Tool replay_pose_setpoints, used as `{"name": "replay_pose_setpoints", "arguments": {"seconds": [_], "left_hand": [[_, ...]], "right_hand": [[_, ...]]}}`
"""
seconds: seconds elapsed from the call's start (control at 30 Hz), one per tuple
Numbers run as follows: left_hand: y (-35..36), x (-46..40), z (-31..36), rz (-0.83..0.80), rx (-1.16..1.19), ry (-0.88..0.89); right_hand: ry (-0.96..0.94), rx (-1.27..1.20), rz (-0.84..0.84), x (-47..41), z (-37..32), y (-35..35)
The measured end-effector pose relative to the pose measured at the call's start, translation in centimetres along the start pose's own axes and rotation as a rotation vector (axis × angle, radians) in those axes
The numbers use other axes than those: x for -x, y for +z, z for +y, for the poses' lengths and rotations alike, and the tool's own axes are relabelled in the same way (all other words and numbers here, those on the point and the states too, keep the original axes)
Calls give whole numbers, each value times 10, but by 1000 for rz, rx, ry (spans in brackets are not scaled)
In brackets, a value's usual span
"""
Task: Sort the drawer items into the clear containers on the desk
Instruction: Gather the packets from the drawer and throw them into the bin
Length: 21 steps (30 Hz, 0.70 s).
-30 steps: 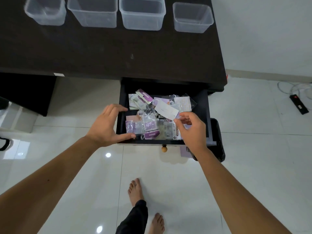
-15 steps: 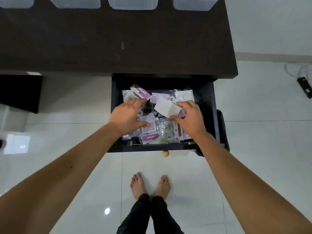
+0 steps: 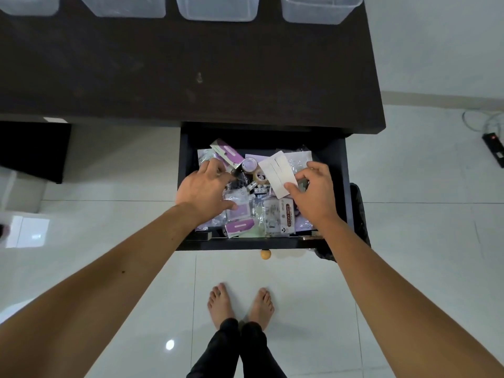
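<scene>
While packets fill the drawer (image 3: 338, 170), the containers (image 3: 218, 8) look empty.

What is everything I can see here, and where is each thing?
clear containers: four, see-through plastic, in a row at the desk's far edge, cut off by the top of the picture
desk: one, dark brown, above the drawer
drawer: one, black, pulled open, full of small packets
white card: one, pinched by the right hand over the drawer
purple packets: several, among clear bags in the drawer
sticky note pack: one, white with a red label, near front of drawer
tape rolls: two, mid-drawer
drawer knob: one, tan, drawer front
power strip: one, black, floor at right
left hand: reaching into the packets
right hand: holding the card
feet: two, bare, on white tiles
</scene>
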<state>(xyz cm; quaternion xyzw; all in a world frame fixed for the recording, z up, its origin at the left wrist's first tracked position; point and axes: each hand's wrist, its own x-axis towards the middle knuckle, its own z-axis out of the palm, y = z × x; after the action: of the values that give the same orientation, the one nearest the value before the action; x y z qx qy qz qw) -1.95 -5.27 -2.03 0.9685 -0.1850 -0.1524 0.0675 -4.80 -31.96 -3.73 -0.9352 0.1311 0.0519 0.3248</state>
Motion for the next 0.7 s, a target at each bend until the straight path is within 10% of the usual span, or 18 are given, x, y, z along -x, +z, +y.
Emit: {"name": "replay_pose_setpoints", "arguments": {"seconds": [0.7], "left_hand": [[9, -3, -2, 5, 727, -163]], "right_hand": [[20, 15, -57, -7, 10, 0]]}}
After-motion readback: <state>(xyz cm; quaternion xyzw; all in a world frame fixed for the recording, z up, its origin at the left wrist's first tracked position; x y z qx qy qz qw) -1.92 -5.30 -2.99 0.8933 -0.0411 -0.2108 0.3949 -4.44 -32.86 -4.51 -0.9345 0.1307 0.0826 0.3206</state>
